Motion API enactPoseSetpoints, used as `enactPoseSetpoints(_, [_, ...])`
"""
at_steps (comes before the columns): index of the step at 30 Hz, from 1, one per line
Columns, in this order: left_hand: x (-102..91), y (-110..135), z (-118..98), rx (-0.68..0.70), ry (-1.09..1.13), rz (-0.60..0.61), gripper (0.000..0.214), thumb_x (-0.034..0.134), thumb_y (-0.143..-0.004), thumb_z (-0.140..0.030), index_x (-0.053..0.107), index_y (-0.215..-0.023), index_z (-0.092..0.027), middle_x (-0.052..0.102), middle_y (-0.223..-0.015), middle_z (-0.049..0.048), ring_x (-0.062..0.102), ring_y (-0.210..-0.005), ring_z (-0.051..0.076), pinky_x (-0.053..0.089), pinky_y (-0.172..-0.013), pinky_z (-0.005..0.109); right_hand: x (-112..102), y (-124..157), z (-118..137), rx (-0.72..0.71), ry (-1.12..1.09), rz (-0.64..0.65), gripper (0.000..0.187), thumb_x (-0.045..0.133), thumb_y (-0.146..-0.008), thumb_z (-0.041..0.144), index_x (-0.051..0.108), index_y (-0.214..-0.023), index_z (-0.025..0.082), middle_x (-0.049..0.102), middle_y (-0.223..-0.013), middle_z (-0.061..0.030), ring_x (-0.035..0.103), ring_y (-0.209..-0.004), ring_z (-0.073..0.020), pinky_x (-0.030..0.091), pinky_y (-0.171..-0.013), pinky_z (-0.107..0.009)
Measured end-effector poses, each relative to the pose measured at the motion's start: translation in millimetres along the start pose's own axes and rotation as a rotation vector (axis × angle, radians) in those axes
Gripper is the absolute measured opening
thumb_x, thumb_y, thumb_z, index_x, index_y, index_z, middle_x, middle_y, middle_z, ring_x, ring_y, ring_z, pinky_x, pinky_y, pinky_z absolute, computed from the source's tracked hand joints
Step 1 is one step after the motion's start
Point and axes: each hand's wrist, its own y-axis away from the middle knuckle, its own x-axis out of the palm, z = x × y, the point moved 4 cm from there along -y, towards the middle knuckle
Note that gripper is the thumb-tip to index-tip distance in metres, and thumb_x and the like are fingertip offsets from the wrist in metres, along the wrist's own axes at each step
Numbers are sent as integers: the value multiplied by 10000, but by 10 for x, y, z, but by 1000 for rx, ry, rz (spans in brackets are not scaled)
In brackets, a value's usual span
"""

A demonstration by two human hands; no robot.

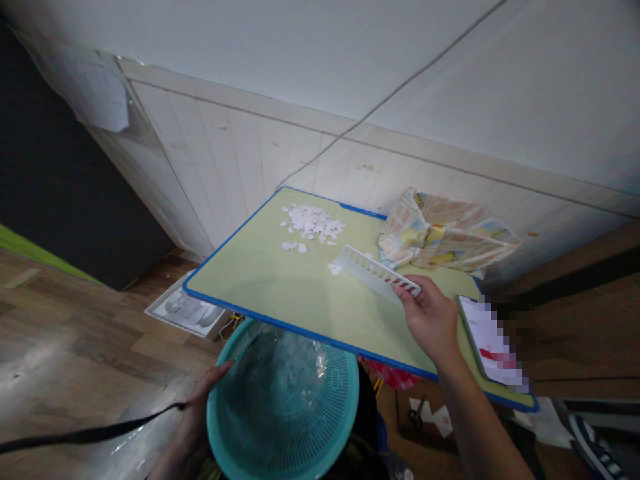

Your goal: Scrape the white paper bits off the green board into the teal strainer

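Observation:
My right hand (pixel 433 321) grips one end of a long white slotted plastic basket (pixel 376 284), tilted low over the pale green tabletop (pixel 280 287). Its far end is beside a few white paper scraps (pixel 335 268). Farther back on the table lies a loose heap of torn white paper (pixel 313 221), with several pieces apart from it. Below the table's front edge, my left hand (pixel 201 395) holds the left rim of a round teal plastic colander (pixel 283 433). Clear, shiny plastic seems to lie inside the colander; its exact kind is hard to make out.
A patterned fabric-covered bundle (pixel 440 233) stands at the table's back right, against the white panelled wall (pixel 240 140). A phone (pixel 487 340) lies at the right edge. Under the table are an open white box (pixel 187 310) and scissors (pixel 416 415) on the floor.

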Motion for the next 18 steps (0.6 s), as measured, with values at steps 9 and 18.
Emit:
enactPoseSetpoints(9, [-59,-241,260,-24,-48,28,60,845,-655,-255,793,-631,-237,789,-578,31,733,-517,284,634,-549,377,-145,-12,16,16,37,-15,184,708,-866,389,729,-935,220,755,-749,-2,648,-543,-154,525,-542,-264])
enactPoseSetpoints(18, [-120,-564,661,-93,-104,42,120,867,-599,-305,775,-587,-228,770,-546,19,772,-688,363,641,-696,451,-189,-28,11,6,111,-19,189,678,-891,401,731,-953,230,773,-805,-23,680,-585,-167,557,-583,-268])
